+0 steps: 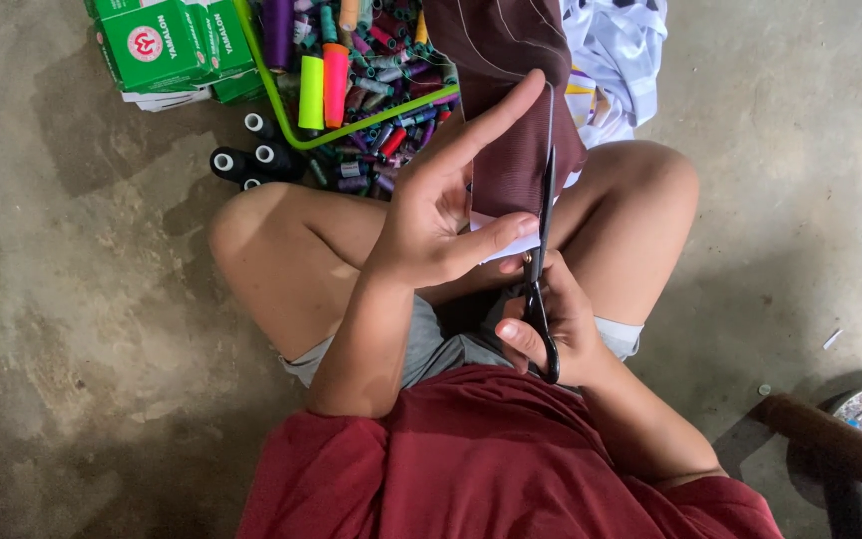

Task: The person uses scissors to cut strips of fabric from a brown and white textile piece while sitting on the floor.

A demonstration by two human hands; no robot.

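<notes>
Seen from above, the left hand [429,225] pinches a maroon cloth strip [511,150], fingers closed on its near end. Its long axis runs away from the body. Scissors [543,260], gripped by the right hand [556,329], lie along the strip's right edge.

The person is sitting cross-legged on the floor [72,329], and the piece of fabric [511,150] is hanging above the lap, between the knees. The left hand [436,215] is lying on the left side of the fabric, and the scissors [543,260] are standing along its right edge, with the right hand [551,329] below them. Beyond the knees, a tray [281,105] is holding many thread spools. Boxes [167,45] are lying left of the tray, and three thread cones [251,155] are standing just before it.
</notes>
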